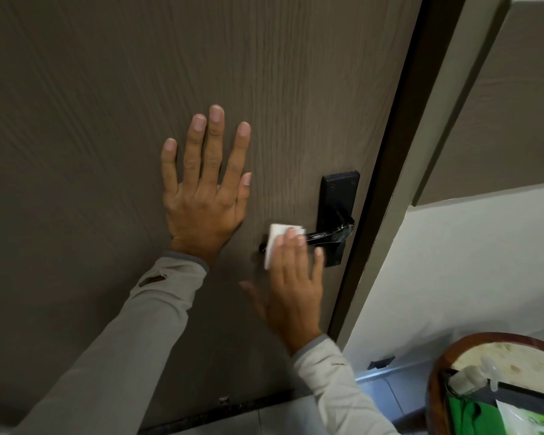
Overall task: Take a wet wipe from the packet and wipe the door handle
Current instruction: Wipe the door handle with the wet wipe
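Note:
A black lever door handle on a black backplate sits at the right edge of a brown wood-grain door. My right hand presses a folded white wet wipe over the free end of the lever, fingers laid flat on it. My left hand lies flat on the door with fingers spread, just left of the handle, holding nothing. The wipe packet, white and green, shows at the bottom right corner.
A dark door frame runs down beside the handle, with a white wall to its right. A round wooden-rimmed table at the bottom right carries the packet and other items. Tiled floor lies below the door.

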### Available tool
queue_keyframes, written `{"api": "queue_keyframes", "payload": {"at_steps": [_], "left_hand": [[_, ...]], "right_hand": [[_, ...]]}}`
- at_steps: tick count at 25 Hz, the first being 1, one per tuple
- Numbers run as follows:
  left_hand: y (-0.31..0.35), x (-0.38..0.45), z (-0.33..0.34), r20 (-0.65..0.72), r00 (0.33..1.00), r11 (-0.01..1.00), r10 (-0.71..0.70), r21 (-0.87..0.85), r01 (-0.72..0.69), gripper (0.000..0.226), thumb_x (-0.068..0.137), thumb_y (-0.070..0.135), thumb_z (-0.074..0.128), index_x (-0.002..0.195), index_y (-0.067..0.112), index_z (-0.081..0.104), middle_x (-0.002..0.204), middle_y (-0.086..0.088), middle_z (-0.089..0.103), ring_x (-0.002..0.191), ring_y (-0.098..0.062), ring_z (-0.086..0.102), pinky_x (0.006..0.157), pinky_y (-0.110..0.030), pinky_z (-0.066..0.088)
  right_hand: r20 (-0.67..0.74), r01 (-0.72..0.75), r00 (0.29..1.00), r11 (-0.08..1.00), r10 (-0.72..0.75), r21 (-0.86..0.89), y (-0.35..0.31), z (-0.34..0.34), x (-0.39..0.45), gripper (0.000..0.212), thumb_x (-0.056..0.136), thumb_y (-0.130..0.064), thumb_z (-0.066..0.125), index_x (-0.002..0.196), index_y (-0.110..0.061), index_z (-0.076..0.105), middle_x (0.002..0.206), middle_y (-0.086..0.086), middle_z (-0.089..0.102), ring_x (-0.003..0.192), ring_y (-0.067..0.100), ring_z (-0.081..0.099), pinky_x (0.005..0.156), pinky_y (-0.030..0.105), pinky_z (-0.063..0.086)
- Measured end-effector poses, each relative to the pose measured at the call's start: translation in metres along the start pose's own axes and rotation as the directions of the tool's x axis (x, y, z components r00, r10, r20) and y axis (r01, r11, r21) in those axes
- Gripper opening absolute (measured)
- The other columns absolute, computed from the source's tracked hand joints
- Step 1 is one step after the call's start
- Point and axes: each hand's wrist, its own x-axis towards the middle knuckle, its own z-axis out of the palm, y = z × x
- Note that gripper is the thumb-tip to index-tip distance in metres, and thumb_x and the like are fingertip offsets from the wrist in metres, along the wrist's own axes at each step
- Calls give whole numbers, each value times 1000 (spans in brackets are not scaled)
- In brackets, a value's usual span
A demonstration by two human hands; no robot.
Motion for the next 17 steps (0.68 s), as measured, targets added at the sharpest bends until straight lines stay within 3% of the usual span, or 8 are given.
{"api": "queue_keyframes", "payload": {"at_steps": [3,8,10,13,17], "left_hand": [[0,0,1,-5,1000,1000,9,16,-9,64,107,38,40,164,23,14,162,-13,31,154,-30,21,129,-47,2],[3,-1,1,-3,1000,1000,-24,10,24,63,108,37,39,165,23,16,163,-15,33,160,-23,1,129,-47,2],[2,-2,2,-2,1000,999,-26,22,26,62,107,38,37,165,21,20,166,-15,30,159,-23,-1,129,-49,5],[-1,-2,2,20,999,998,25,49,-26,64,107,40,36,165,19,20,170,-11,9,159,-28,-2,129,-51,6],[-3,-7,-1,44,997,996,63,58,-66,64,107,38,39,164,17,20,169,-17,2,159,-31,-2,129,-51,6]], "right_hand": [[-72,-194,979,980,191,-39,30,-5,5,97,97,-71,34,160,-5,2,165,13,6,159,27,-2,129,50,2],[-15,-46,999,996,47,76,-18,5,-3,102,93,-73,40,160,-5,5,164,20,20,159,27,4,129,50,4],[-42,-135,990,990,137,34,7,5,4,99,95,-72,36,160,-5,5,162,22,21,159,27,2,128,51,3],[-80,-311,945,947,317,85,37,4,12,95,97,-70,27,160,-4,2,162,23,19,158,27,-4,129,50,3],[-30,-241,969,966,245,87,-2,5,-3,104,94,-76,30,159,1,2,163,25,14,158,34,1,129,49,8]]}}
